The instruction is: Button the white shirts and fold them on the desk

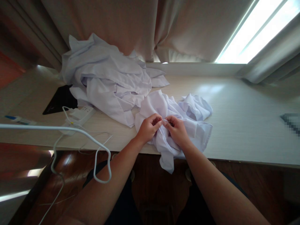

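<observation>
Left of the white garment [178, 118] sits a power strip [81, 115]. The left hand [148, 128] and right hand [177, 130] pinch the garment's near edge at the table [246, 125] front, fingertips meeting; working a small fastening seems underway, needing fine fingertip grip.

White garment [178, 118], crumpled, lying at near table edge, centre; one fold hanging over the edge.

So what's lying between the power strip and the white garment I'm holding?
In the head view, a flap of the big white clothes pile drapes between the power strip and the held garment; below it, bare tabletop.
</observation>
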Motion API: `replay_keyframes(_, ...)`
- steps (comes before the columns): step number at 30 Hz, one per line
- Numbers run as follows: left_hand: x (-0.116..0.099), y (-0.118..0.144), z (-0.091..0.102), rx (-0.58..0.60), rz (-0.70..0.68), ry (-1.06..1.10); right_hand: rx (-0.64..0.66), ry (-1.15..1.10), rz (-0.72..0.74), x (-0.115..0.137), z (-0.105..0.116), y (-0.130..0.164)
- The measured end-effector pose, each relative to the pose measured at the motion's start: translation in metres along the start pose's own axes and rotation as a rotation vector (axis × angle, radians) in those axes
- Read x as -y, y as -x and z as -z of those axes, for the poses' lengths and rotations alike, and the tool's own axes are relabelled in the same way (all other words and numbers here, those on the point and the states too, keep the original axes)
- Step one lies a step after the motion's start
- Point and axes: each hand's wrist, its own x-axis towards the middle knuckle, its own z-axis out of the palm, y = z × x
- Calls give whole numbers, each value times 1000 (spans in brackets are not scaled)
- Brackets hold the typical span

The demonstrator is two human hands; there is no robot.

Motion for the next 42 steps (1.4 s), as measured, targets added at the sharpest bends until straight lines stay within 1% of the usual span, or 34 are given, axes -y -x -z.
replay_keyframes(7,0,0,3,16,10,26,-13,29,26,1,-3,1)
replay_keyframes(12,4,-3,3,6,45,162,-27,38,41,1,-6,0)
replay_keyframes(15,6,-4,3,4,156,268,-24,21,38,0,-8,-1)
replay_keyframes(19,6,-3,0,19,347,499,-21,-60,0,0,-10,-1)
replay_keyframes(22,7,-2,-3,19,399,572,5,-147,-25,0,-10,-1)
replay_keyframes(25,8,-2,-4,35,383,542,26,-236,-51,0,-9,-1)
replay_keyframes(28,10,-2,-5,48,318,505,25,-338,-89,-1,-8,-2)
replay_keyframes(31,12,-3,-7,9,244,449,43,-444,-136,0,-8,-3)
replay_keyframes(33,13,-3,-8,-17,218,419,58,-507,-158,1,-8,-3)
replay_keyframes(35,13,-3,-8,-20,207,402,67,-554,-177,2,-9,-3)
replay_keyframes(39,12,-3,-7,7,202,365,100,-600,-212,3,-7,-3)
replay_keyframes(42,11,-3,-7,15,185,329,128,-548,-192,2,-4,-3)
